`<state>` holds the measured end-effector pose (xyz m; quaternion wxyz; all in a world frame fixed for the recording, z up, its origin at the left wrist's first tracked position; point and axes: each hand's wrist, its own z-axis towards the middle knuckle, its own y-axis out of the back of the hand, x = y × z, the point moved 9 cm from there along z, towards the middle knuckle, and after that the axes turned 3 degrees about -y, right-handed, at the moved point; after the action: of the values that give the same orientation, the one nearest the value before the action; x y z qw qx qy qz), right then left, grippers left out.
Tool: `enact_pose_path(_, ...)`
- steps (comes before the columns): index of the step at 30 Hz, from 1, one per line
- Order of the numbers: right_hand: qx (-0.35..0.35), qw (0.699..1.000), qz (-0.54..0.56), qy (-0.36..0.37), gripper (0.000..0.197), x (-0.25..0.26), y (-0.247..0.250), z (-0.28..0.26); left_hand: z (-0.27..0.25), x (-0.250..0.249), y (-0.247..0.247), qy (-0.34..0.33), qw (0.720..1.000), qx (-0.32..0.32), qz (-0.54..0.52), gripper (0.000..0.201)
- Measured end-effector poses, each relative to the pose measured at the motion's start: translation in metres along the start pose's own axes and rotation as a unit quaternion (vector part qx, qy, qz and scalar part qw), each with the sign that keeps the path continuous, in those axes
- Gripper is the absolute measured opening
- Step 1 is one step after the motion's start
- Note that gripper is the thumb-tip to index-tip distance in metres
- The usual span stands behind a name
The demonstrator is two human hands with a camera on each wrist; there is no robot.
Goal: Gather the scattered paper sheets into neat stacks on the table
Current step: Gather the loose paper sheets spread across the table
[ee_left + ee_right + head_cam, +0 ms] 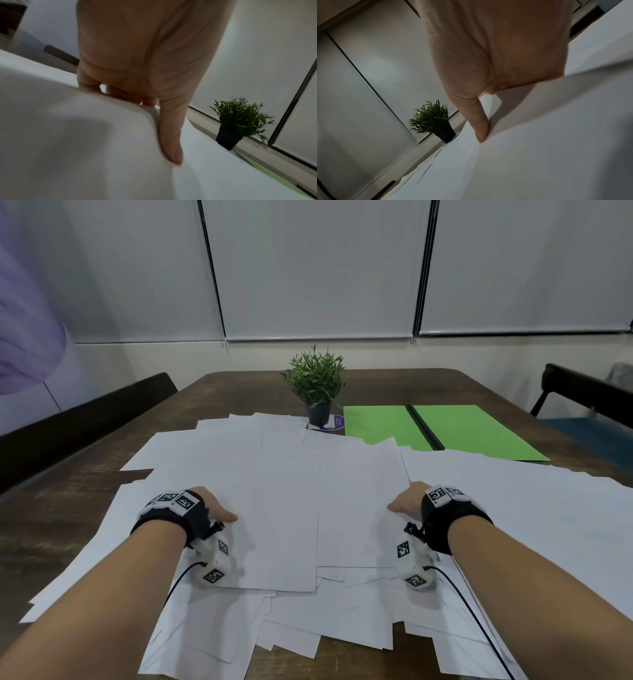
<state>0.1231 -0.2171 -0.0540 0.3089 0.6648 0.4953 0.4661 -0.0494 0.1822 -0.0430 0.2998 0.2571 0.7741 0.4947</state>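
Head view: white sheets (281,474) strewn in overlapping layers across most of the brown bench (68,501), loosest along the near edge, corners jutting every way. Left hand (209,506) at the left side of the top centre sheets, thumb lying on top, fingers tucked below the paper edge. Right hand (409,501) mirrored at the right side, thumb on top too. Black wrist straps with printed markers on both arms, thin cables trailing toward the near edge.

Left wrist view: left grip closed in a pinch on the sheets (77,135), thumb (171,142) pressed flat on the upper face, fingers (130,97) curled under the lifted, bowed edge.

Right wrist view: right hand (496,54) gripping likewise, thumb (481,128) down on the paper (539,148), remaining fingers hidden beneath the raised edge.

Further back on the bench, a small potted plant (317,383) standing at a far corner of the spread, touching or just beside the farthest sheets. To its right, a green folder (455,429) lying open and flat, near edge partly covered by paper. White blinds (315,268) behind.
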Motion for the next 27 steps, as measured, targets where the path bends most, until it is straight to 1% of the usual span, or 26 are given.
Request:
enact_pose_path(2, 0.002, 1.000, -0.006, 0.002, 0.067, 0.001, 0.000, -0.003, 0.000, -0.002, 0.000, -0.013, 1.000, -0.011, -0.008, 0.064)
enact_pose_path(3, 0.002, 1.000, -0.008, 0.002, 0.067, 0.001, -0.001, -0.003, -0.002, -0.006, 0.003, -0.025, 0.999, -0.026, -0.017, 0.063)
enact_pose_path(4, 0.003, 1.000, -0.009, 0.005, 0.067, 0.001, -0.001, -0.003, -0.003, -0.011, 0.006, -0.043, 0.998, -0.045, -0.027, 0.056)
enact_pose_path(6, 0.006, 1.000, -0.018, 0.011, 0.064, 0.003, -0.003, -0.004, -0.006, -0.021, 0.016, -0.083, 0.990, -0.087, -0.080, 0.035)
enact_pose_path(7, 0.008, 1.000, -0.025, 0.010, 0.062, 0.002, -0.003, -0.004, -0.007, -0.026, 0.022, -0.101, 0.982, -0.110, -0.115, 0.028)
enact_pose_path(10, 0.009, 1.000, -0.007, 0.010, 0.061, 0.000, -0.002, -0.006, -0.013, -0.037, 0.046, -0.146, 0.946, -0.178, -0.229, 0.022)
enact_pose_path(12, 0.008, 0.999, 0.051, 0.010, 0.060, 0.001, 0.000, -0.008, -0.022, -0.048, 0.063, -0.170, 0.916, -0.211, -0.297, 0.021)
enact_pose_path(14, 0.021, 0.990, 0.137, 0.004, 0.067, 0.002, -0.001, -0.006, -0.030, -0.065, 0.074, -0.193, 0.897, -0.222, -0.330, 0.020)
enact_pose_path(15, 0.028, 0.984, 0.178, 0.002, 0.071, 0.003, -0.002, -0.006, -0.032, -0.073, 0.074, -0.196, 0.894, -0.218, -0.337, 0.020)
enact_pose_path(17, 0.034, 0.970, 0.242, -0.002, 0.076, 0.006, -0.002, -0.008, -0.030, -0.091, 0.064, -0.194, 0.899, -0.191, -0.344, 0.020)
enact_pose_path(19, 0.042, 0.961, 0.272, -0.004, 0.081, 0.006, -0.003, -0.010, -0.026, -0.108, 0.046, -0.189, 0.907, -0.166, -0.337, 0.022)
enact_pose_path(21, 0.046, 0.956, 0.290, -0.005, 0.085, 0.006, -0.004, -0.009, -0.022, -0.125, 0.023, -0.180, 0.924, -0.148, -0.304, 0.026)
enact_pose_path(23, 0.051, 0.955, 0.293, -0.006, 0.089, 0.005, -0.005, -0.004, -0.019, -0.142, -0.003, -0.172, 0.940, -0.120, -0.268, 0.030)
enact_pose_path(24, 0.054, 0.956, 0.288, 0.001, 0.089, 0.005, -0.006, -0.003, -0.020, -0.150, -0.017, -0.165, 0.949, -0.095, -0.251, 0.031)
enact_pose_path(25, 0.056, 0.962, 0.268, 0.004, 0.087, 0.004, -0.009, 0.000, -0.017, -0.156, -0.032, -0.160, 0.955, -0.069, -0.242, 0.030)
enact_pose_path(27, 0.041, 0.983, 0.180, 0.011, 0.082, 0.000, -0.010, 0.002, -0.015, -0.161, -0.050, -0.153, 0.958, -0.024, -0.243, 0.021)
